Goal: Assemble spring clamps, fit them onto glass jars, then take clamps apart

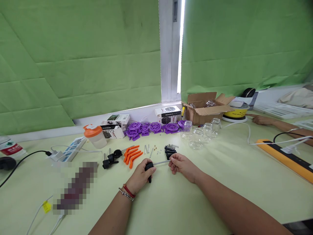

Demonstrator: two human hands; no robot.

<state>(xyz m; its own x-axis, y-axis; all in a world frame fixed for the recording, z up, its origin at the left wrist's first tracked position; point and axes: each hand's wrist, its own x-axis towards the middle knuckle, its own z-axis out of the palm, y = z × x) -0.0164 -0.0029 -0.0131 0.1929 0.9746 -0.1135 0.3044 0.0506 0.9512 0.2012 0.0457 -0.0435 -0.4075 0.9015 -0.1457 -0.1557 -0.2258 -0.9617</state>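
Observation:
My left hand (143, 173) is wrapped round a black part (149, 167) from which a thin metal rod (161, 162) points to the right. At the rod's far end, my right hand (180, 165) pinches its tip between thumb and fingers. Just beyond my right hand lie several black pieces (169, 150) and metal springs (173, 146). Several orange handles (132, 155) are beyond my left hand, beside black parts with rods (111, 159). Small screws and pins (151, 152) lie between the handles and the springs.
Purple rings (155, 127) and printed boxes (168, 115) line the back. Glass jars (196, 139) and an open carton (207, 109) stand back right. Left are an orange-lidded cup (95, 136) and a power strip (74, 148). Another person's hand (262, 120) reaches in at right, near an orange strip (288, 161).

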